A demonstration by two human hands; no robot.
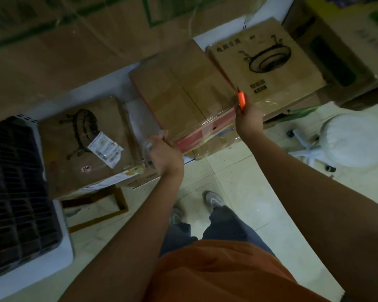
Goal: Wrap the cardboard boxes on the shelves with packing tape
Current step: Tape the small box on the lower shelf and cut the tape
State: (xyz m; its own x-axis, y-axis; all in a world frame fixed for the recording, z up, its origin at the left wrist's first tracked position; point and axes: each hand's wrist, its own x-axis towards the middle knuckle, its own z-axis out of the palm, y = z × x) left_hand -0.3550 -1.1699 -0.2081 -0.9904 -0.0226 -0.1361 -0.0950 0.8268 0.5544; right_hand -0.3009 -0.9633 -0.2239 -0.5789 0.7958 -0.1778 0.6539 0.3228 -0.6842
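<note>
We steadied the middle box [183, 92] on the shelf, left hand [164, 153] curled over its near-left corner, right hand [248, 115] clamped on the orange cutter [241, 99] at its near-right edge; it seemed stiff, light, tape-slick, best held by corners.

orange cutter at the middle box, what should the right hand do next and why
Probably draw the orange cutter across the clear tape at the middle box's right front corner. The right hand holds it there, while the left hand grips the tape roll at the box's left front corner.
</note>
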